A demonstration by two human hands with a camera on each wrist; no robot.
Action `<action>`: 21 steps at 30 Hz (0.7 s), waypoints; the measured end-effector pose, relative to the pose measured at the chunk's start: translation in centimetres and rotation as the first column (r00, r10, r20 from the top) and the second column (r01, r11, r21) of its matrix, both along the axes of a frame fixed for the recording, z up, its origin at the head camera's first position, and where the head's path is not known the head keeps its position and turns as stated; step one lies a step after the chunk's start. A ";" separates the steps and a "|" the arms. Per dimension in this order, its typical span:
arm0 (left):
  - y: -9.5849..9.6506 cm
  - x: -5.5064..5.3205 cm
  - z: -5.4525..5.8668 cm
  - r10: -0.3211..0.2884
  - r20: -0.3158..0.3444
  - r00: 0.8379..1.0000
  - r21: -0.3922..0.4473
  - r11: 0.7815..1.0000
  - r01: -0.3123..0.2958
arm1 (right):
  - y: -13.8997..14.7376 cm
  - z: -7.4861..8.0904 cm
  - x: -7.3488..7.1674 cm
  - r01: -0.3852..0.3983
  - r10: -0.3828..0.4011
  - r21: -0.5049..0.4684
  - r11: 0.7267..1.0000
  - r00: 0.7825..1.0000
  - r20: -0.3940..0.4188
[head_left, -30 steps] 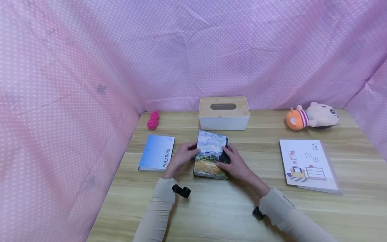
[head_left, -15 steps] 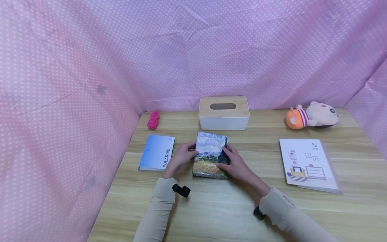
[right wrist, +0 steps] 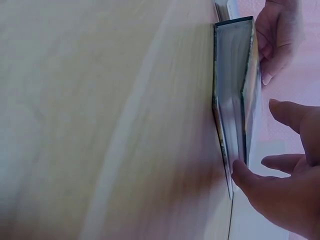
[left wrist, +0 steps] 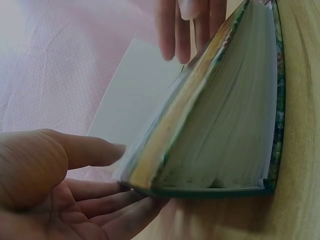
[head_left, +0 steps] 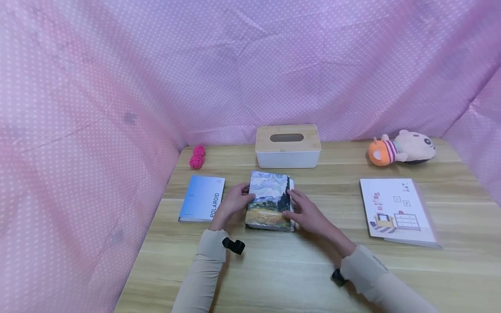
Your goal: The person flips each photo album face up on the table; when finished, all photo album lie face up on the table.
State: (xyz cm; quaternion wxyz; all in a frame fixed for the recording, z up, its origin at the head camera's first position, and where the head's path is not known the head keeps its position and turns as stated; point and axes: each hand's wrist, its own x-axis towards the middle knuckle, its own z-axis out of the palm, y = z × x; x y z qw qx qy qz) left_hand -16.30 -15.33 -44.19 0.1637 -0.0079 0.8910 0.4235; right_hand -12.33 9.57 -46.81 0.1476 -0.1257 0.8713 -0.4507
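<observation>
A thick photo album (head_left: 267, 198) with a painted landscape cover lies in front of me on the wooden table. Along its left edge, my left hand (head_left: 235, 201) holds it, thumb at the cover and fingers at the spine side. In the left wrist view, the front cover leans away from the back cover and page edges (left wrist: 225, 130) fan between them. My right hand (head_left: 308, 212) is at the album's right side, its fingers spread. One right fingertip (right wrist: 239, 167) meets the page edges in the right wrist view; the other digits stand apart from the cover.
Left of the album lies a blue and white Polaroid book (head_left: 202, 198), with pink yarn (head_left: 197, 157) behind it. A tissue box (head_left: 288, 147) with a wooden lid stands behind. To the right are a white illustrated book (head_left: 397, 211) and a plush toy (head_left: 402, 148). Pink dotted cloth (head_left: 235, 74) hangs behind.
The album has shifted slightly left, and pale page edges now show along its right side. My right hand's fingers have eased off the cover toward its right edge.
</observation>
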 end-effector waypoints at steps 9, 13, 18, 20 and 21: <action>1.8 0.6 1.2 0.043 -0.125 0.991 -0.174 0.983 -0.065 | 1.9 1.2 0.4 -0.012 0.009 -0.080 0.997 0.999 -0.043; 3.4 1.1 2.0 0.033 -0.288 0.957 -0.230 0.968 -0.102 | 3.6 1.9 0.5 -0.026 0.018 -0.084 0.996 0.995 -0.097; 5.8 1.4 2.3 0.000 -0.455 0.890 -0.252 0.959 -0.129 | 6.5 2.9 0.4 -0.005 0.000 -0.042 0.999 0.993 -0.116; 6.8 1.4 2.4 -0.013 -0.497 0.868 -0.233 0.965 -0.119 | 7.8 3.2 0.4 0.006 -0.010 -0.028 1.000 0.990 -0.138; 7.3 1.5 2.4 -0.019 -0.504 0.864 -0.222 0.969 -0.107 | 8.4 3.4 0.4 0.010 -0.014 -0.027 1.000 0.988 -0.152</action>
